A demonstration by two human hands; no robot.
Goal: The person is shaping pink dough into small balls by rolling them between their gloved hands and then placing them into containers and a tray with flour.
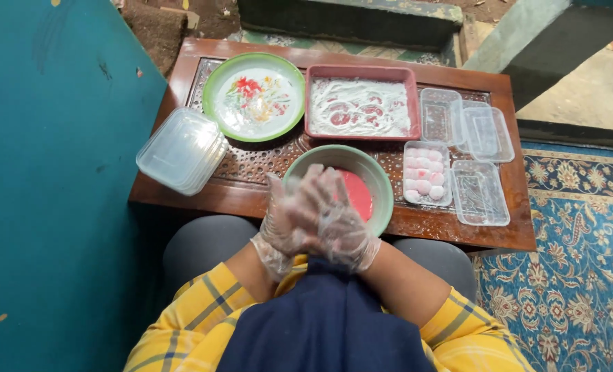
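Observation:
Both of my hands wear thin clear plastic gloves and are pressed palm to palm above my lap. My right hand point(335, 215) lies over my left hand point(281, 224), fingers stretched out. Whatever is between the palms is hidden. Just beyond them a green bowl point(383, 180) holds pink dough point(358, 194). Behind the bowl, a pink tray point(361, 69) is full of white flour with pink lumps in it. To the right of the bowl stands a clear box point(425, 172) packed with several pale pink balls.
The low carved wooden table point(416, 224) also carries a green-rimmed flowered plate point(213, 83), a stack of clear containers point(182, 148) at its left edge and three empty clear boxes point(480, 193) at the right. A teal wall point(45, 172) stands left, and a patterned rug point(575, 241) lies right.

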